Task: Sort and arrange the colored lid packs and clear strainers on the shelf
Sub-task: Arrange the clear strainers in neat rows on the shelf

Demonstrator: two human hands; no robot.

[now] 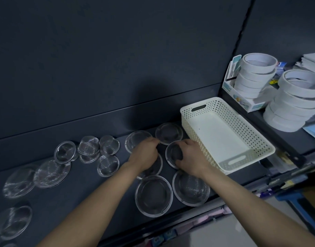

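Several clear mesh strainers lie spread over a dark shelf (72,202). My left hand (144,154) rests on one strainer and pinches the rim of another strainer (135,139) behind it. My right hand (190,157) grips the rim of a strainer (171,154) just left of the basket. Two larger strainers lie near the front edge, one (154,196) and another (190,188). Another strainer (168,133) sits behind my hands. A loose group of smaller strainers (89,146) lies to the left. No colored lid packs can be made out.
A white perforated basket (192,132) stands empty at the shelf's right end, beside my right hand. On the neighbouring shelf to the right stand stacks of white tape rolls (256,72) and small boxes (242,100). A dark back panel rises behind the shelf.
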